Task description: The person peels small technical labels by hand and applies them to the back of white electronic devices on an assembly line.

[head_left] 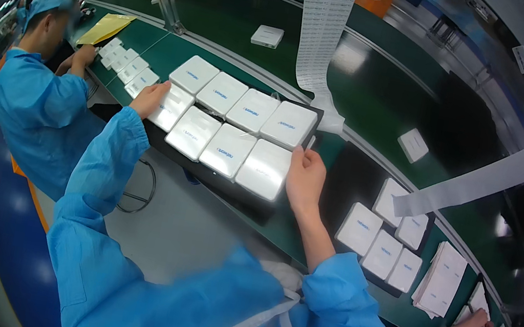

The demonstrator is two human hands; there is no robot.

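Note:
A black tray (pixel 229 189) carries two rows of flat white square boxes (pixel 228 149) with blue lettering, several in all; some look wrapped in shiny clear film. My left hand (pixel 148 100) is closed at the tray's left end, its fingers beside the end boxes. At the opposite end, my right hand (pixel 307 175) has its thumb and fingers closed on the tray's edge, next to the last box in the near row. The undersides of both grips are hidden.
Right of me, another dark tray (pixel 380 286) bears several white boxes, beside a stack of white sheets (pixel 442 278). A long label strip (pixel 324 27) hangs over the green conveyor (pixel 365 97). Co-workers sit at left (pixel 51 105) and lower right, a hand (pixel 476 320) showing there.

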